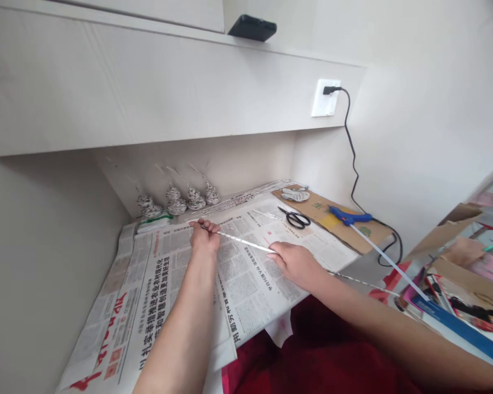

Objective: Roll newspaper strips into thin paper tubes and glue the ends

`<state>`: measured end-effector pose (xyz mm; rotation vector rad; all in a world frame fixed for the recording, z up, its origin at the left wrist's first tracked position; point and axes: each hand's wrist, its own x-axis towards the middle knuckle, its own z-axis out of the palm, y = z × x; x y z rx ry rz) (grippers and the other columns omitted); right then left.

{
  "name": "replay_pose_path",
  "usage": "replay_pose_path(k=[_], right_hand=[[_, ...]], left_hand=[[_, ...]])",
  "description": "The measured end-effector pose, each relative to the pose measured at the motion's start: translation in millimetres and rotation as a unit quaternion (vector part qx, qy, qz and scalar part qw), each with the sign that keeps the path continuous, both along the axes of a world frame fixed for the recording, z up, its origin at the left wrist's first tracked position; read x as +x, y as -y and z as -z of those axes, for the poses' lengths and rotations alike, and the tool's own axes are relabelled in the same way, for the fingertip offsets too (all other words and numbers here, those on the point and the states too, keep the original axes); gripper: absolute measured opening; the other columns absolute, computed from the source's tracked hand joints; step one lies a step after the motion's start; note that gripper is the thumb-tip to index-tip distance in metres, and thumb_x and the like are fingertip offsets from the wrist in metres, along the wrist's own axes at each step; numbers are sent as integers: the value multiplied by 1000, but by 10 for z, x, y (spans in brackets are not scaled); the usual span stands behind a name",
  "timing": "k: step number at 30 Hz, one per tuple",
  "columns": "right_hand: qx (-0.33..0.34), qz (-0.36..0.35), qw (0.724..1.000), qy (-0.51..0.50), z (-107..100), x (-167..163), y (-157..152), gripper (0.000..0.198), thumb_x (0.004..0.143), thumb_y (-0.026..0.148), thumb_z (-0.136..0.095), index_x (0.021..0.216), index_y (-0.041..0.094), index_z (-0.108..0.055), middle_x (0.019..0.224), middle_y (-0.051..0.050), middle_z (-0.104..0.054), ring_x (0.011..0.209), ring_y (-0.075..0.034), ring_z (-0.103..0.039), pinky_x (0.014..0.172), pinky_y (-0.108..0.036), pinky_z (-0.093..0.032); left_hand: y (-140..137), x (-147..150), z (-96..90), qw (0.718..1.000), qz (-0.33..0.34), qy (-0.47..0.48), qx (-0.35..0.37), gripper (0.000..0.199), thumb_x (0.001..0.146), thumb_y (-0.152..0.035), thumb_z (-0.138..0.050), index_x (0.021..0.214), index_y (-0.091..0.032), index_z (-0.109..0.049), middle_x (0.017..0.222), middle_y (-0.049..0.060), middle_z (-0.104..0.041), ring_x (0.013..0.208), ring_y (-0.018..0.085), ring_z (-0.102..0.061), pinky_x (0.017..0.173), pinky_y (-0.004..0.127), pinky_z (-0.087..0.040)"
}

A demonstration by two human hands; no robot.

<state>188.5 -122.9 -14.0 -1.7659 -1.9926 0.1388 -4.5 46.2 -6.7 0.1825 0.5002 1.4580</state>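
A counter (334, 253) carries a broad spread of printed newspaper (131, 284). Right of the newspaper lies a brown cardboard sheet (372, 235). Along the newspaper's far edge rests a bundle of long paper rods (246, 196). Over the newspaper's middle, one thin paper rod (244, 242) stretches straight, trailing off beyond its right side. The left hand (205, 235) curls its fingers around this rod near one end; the right hand (296, 262) pinches it farther along. A blue glue gun (347, 215) sits right of the newspaper, four coiled gourd shapes (176, 201) stand behind it, and black-handled scissors (298, 220) lie at its far right.
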Motion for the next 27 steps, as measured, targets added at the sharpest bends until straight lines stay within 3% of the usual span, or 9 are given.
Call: replay_pose_path(k=[4,8,10,14,16,18,23,25,27], right_hand=[[-98,-35,983,-152,14,-36,72,34,92,40,-37,78,18,-59,59,1,-45,55,-13,-42,58,-26,-31],[-328,-119,826,-443,52,-15,112,44,91,53,-29,86,18,-55,50,8,-27,39,-8,-25,43,-23,-26],[-375,-133,787,-472,65,21,142,45,90,55,-30,90,18,-54,51,9,-27,38,-8,-23,41,-22,-24],[-216,-67,927,-298,58,96,231,32,86,49,-46,81,19,-56,62,2,-44,53,-10,-38,51,-23,-31],[-145,-37,959,-242,60,131,269,31,86,47,-48,74,19,-56,66,0,-48,60,-12,-42,55,-24,-32],[-217,-43,924,-311,82,165,293,36,89,50,-40,75,19,-55,58,2,-43,51,-11,-37,50,-24,-30],[-441,-106,700,-552,166,209,325,38,89,55,-32,84,22,-48,47,10,-23,35,-8,-18,36,-21,-19],[-431,-102,721,-534,154,200,349,41,90,56,-28,83,21,-49,47,9,-25,35,-8,-22,37,-22,-22],[-362,-77,818,-441,111,190,378,41,89,56,-32,82,20,-50,50,6,-34,40,-10,-33,43,-24,-29]], left_hand=[[-3,-21,-21,1000,9,7,-6,43,94,-44,-24,62,-19,-35,41,-8,-25,30,6,-23,34,18,-19],[3,-26,-30,999,30,7,-12,42,95,-42,-24,62,-18,-36,42,-7,-25,30,6,-23,33,18,-19],[-7,-38,-21,999,34,4,-15,41,95,-41,-26,62,-18,-37,42,-7,-25,30,6,-23,33,17,-19],[-40,-77,10,1000,15,-5,-25,42,94,-44,-26,62,-18,-36,43,-7,-25,30,6,-23,32,17,-18],[-44,-83,16,999,15,-7,-29,43,94,-44,-25,62,-19,-36,43,-7,-25,30,6,-23,32,17,-17],[-33,-74,9,999,23,-3,-29,42,95,-43,-25,62,-18,-36,42,-7,-24,30,6,-22,32,17,-16],[14,-42,-38,999,39,17,-23,39,95,-39,-28,62,-18,-36,42,-7,-25,31,5,-23,31,16,-16],[17,-48,-46,999,35,21,-25,39,95,-39,-29,62,-18,-36,42,-7,-26,31,5,-23,31,16,-16],[8,-63,-45,999,23,22,-30,40,95,-40,-28,62,-18,-36,42,-7,-25,30,5,-23,31,16,-16]])
